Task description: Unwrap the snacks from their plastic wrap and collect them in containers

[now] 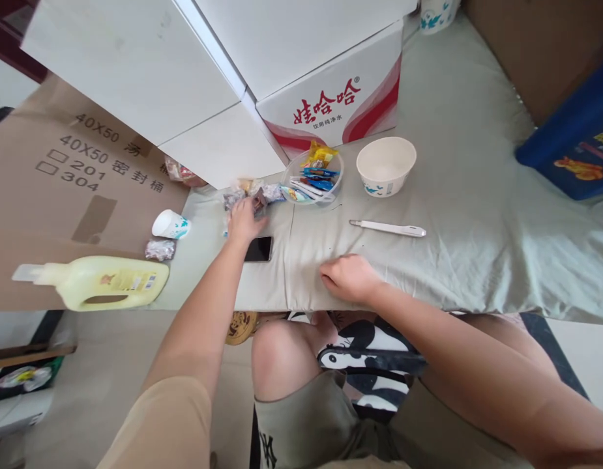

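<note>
My left hand [243, 220] reaches forward onto a small heap of wrapped candies [255, 194] on the grey-green cloth [467, 215]. Its fingers curl over a dark wrapper at the heap's near edge. A black phone [259, 249] lies flat just under my left wrist. A clear bowl [315, 177] holding several coloured snack packets stands right of the heap. My right hand [349, 278] rests on the cloth near the table's front edge, fingers curled under, nothing seen in it. A white pen-shaped stick [388, 228] lies beyond it.
A cream paper bowl [386, 165] stands right of the clear bowl. Large white cartons [330, 85] tower at the back. At the left, on flat cardboard [61, 189], lie a yellow detergent bottle [103, 282], a tipped paper cup [171, 225] and a foil packet [160, 249]. A blue box [572, 140] stands far right.
</note>
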`<state>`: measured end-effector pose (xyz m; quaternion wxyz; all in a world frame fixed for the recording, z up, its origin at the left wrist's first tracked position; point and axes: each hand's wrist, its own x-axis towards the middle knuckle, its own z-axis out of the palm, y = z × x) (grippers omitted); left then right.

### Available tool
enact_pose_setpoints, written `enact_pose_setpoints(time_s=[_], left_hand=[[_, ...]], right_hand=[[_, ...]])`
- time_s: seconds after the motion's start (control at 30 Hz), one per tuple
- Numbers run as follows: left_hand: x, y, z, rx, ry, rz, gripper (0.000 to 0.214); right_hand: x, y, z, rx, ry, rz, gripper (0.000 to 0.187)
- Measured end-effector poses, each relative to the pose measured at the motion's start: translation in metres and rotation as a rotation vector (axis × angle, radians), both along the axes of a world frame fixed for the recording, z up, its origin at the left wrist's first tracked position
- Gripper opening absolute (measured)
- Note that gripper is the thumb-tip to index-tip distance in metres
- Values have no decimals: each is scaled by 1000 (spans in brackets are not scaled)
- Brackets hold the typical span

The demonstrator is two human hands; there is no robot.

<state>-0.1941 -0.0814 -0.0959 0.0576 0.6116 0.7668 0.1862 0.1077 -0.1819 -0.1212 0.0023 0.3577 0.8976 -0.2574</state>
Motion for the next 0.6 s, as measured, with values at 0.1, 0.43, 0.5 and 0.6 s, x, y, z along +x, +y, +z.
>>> enact_pose_setpoints(time_s=[0.1, 0.43, 0.5, 0.6], left_hand=[[9, 12, -7, -55, 165, 38, 49], [14, -16, 19, 149, 54, 101, 27], [20, -24, 24, 255, -244, 168, 18], [44, -43, 24, 298, -861, 212, 10]], right_hand=[[-1, 0, 0, -9, -3, -14, 31], [4, -4, 3, -13, 37, 22, 31], [6, -6, 3, -13, 37, 29, 31], [11, -8, 4, -28, 61, 17, 30]])
